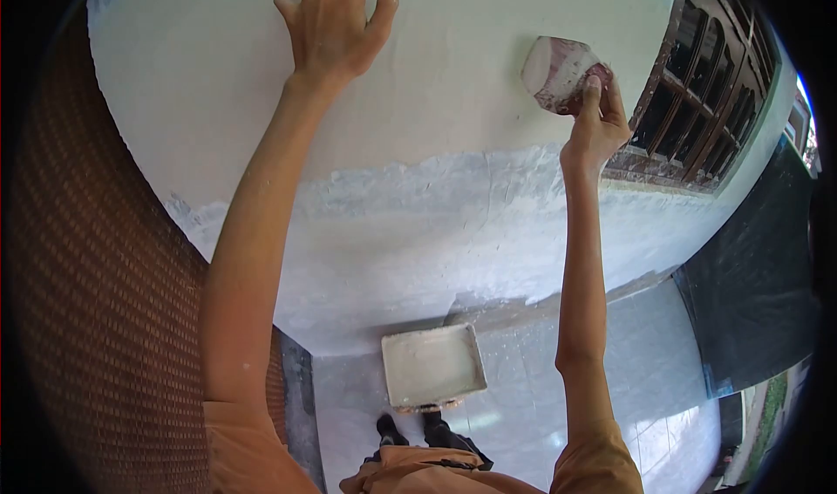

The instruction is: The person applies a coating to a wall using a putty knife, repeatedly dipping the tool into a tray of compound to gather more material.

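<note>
My left hand [331, 27] lies against the upper wall [436, 102] with its fingers spread and nothing in it; some fingertips are cut off by the top edge of the view. To the right, my right hand [596, 126] grips a reddish-brown putty spreader [558, 74] between thumb and fingers. White paste is smeared across the spreader's face, and it is held up close to the wall, left of the window. Across the wall runs a ragged border, with a smooth cream coat above and a bluish-white, patchy surface below.
A shallow tray [432, 365] of pale paste stands low down, just in front of my feet [390, 429]. Brown woven matting [113, 285] borders the left side. On the right are a wooden window [697, 84] and a dark sheet [750, 276] beyond the tiled floor [523, 407].
</note>
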The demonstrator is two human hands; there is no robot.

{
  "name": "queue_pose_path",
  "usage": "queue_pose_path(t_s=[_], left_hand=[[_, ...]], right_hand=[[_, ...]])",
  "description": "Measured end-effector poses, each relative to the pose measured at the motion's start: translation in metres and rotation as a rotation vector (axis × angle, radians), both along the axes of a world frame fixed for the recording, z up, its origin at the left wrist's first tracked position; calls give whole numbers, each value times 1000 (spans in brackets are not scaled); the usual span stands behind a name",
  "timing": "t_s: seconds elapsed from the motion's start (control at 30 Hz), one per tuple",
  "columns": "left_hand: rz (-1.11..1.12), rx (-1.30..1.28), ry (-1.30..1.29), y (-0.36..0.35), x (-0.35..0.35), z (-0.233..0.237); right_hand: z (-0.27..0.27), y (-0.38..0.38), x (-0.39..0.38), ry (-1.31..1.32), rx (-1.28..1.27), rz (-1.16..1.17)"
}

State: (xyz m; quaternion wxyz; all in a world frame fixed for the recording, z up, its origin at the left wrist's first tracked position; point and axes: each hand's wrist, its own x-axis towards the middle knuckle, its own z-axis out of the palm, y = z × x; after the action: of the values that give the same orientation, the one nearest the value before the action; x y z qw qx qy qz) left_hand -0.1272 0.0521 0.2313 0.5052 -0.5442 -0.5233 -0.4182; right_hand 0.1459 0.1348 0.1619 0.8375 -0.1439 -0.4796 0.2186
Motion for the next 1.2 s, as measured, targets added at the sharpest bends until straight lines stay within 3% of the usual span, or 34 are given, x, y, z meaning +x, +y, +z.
queue_pose_path(t_s=[0.1, 0.23, 0.3, 0.37, 0.43, 0.5, 0.57, 0.63, 0.7, 0.8, 0.87, 0.93, 1.03, 1.2], left_hand=[[-69, -30, -66, -12, -4, -57], [-37, -178, -217, -55, -2, -173], [-117, -120, -289, -80, -1, -242], [-73, -261, -415, -112, 7, -308], [-92, -398, -684, -145, 17, -382], [-25, -522, -820, -182, 36, -446], [-6, -595, -1153, -211, 55, -509], [68, -706, -1286, -239, 82, -560], [31, -693, -1587, -263, 103, -616], [144, -728, -1927, -294, 138, -692], [204, -774, -2087, -306, 156, -723], [121, -540, -2651, -299, 182, -717], [-59, -484, -2791, -299, 201, -746], [-155, -365, -2827, -287, 199, -764]], right_hand=[[-35, -25, -15, -97, -62, 90], [-101, -58, -18, -236, -218, 222], [-145, -74, -12, -334, -341, 301], [-193, -86, -5, -410, -450, 345], [-247, -103, 5, -585, -619, 241], [-305, -110, 21, -699, -782, 267], [-365, -123, 37, -809, -947, 275], [-421, -141, 54, -765, -1098, 487], [-477, -156, 62, -808, -1185, 487], [-545, -187, 60, -1162, -1167, 263], [-575, -210, 51, -1248, -1091, 241], [-594, -218, 53, -1295, -852, 229], [-637, -230, 43, -1290, -716, 294], [-672, -239, 20, -1314, -585, 427]])
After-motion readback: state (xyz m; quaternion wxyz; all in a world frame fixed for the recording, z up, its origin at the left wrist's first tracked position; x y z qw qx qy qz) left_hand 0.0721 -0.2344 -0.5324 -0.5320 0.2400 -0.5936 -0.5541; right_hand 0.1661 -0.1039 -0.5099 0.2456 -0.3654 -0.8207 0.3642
